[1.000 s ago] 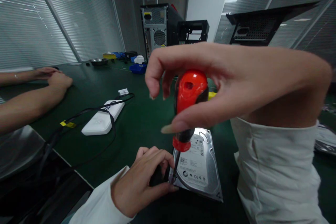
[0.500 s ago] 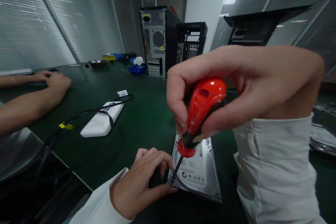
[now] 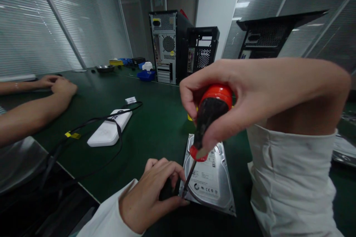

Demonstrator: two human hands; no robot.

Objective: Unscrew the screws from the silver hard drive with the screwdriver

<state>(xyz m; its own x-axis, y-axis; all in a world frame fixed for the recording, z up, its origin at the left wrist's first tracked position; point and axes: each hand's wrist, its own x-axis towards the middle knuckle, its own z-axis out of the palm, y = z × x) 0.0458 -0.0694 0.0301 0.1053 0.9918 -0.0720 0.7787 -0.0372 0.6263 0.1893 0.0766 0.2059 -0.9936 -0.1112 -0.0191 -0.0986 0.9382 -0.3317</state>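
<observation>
A silver hard drive point(image 3: 208, 181) with a white label lies flat on the green table before me. My right hand point(image 3: 222, 103) is closed around the red and black handle of a screwdriver point(image 3: 213, 114). The screwdriver leans, its tip down at the drive's near left corner. My left hand point(image 3: 155, 189) grips that same corner, index finger on the left edge and thumb at the near edge. Whatever sits under the tip is too small to make out.
Left of the drive lies a white power bank point(image 3: 109, 129) with a black cable point(image 3: 119, 133) across it. Another person's forearms point(image 3: 36, 114) rest at far left. Computer cases point(image 3: 169, 48) and a blue bin point(image 3: 146, 75) stand behind. Another drive point(image 3: 347, 148) lies far right.
The screwdriver's handle has turned in my right hand, so its black side now faces me. My left hand stays at the drive's corner.
</observation>
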